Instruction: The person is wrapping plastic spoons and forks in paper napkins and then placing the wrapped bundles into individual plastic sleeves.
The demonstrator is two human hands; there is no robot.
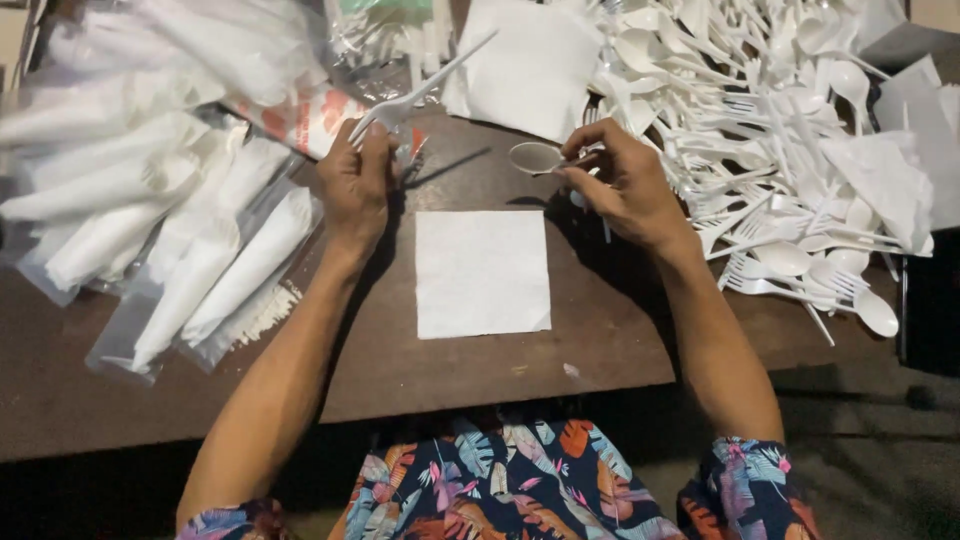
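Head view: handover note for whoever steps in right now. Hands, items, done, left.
Left hand: holds a white plastic fork, tines at the fingers.
Right hand: holds a white plastic spoon.
Square white napkin: flat on the brown table between the hands, nothing on it.
Done: bagged rolled sets lie at left.
Left: loose cutlery pile at right, napkin stack behind.

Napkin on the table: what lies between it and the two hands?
Head view: only bare brown table between the napkin and the left hand holding a fork, right hand holding a spoon.
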